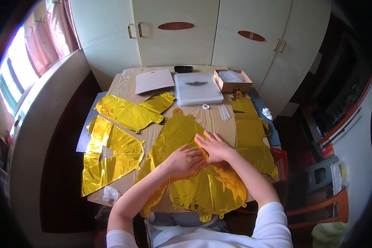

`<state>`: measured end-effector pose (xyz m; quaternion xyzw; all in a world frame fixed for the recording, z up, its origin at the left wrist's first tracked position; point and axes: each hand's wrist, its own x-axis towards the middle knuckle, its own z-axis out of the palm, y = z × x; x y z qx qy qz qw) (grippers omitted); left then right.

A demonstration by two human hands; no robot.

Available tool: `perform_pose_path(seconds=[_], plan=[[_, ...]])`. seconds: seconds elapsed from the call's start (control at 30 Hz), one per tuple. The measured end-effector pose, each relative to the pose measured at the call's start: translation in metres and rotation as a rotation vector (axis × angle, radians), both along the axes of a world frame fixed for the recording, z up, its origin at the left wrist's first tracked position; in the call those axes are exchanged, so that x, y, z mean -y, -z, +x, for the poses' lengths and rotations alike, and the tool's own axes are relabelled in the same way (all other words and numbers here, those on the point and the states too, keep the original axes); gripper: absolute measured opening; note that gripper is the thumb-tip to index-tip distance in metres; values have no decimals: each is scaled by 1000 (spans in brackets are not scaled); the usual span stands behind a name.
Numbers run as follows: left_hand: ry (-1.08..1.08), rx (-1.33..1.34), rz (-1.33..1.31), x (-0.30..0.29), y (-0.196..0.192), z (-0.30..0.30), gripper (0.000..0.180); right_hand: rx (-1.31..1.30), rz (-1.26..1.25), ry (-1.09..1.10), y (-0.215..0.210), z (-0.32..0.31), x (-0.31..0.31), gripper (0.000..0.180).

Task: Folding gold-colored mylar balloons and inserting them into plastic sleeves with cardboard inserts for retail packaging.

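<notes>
A large flat gold foil balloon (175, 134), uninflated and creased, lies in the middle of the table in front of me, its near edge reaching the table's front. My right hand (214, 149) rests flat on it with the fingers stretched out and partly spread. Right beside it, my left hand (185, 160) lies on the same foil, its fingers extended close together and slightly bent toward the right hand. Nothing shows in either hand's grip. The foil under both palms is hidden.
More gold foil balloons lie at the far left (130, 111), near left (115, 153) and right (254, 138). Behind are a grey card (155, 81), a stack of clear plastic bags (198, 93), an open cardboard box (234, 85), a tape roll (206, 106) and white strips (225, 112).
</notes>
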<state>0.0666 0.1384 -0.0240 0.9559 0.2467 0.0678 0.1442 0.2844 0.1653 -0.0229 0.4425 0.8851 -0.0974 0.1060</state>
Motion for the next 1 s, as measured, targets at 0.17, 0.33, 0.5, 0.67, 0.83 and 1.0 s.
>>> perform_pose_path(seconds=[0.17,0.33,0.5,0.67,0.83,1.0], plan=[[-63,87,81,1,15,1,48,2,8,-6,0,1,2,135],[-90,16,102,4,16,0,53,14,44,37,-10,-1,16,130],[-76,-52,183,2,17,-3,53,25,149,-44,-14,-4,53,91],[-102,32,189,3,24,-3,51,-59,144,-130,2,3,125,65],[-80,-44,205,4,18,-2,66,-215,132,10,0,27,192,65],[-87,-52,205,4,17,-5,70,-133,220,282,-6,65,242,62]])
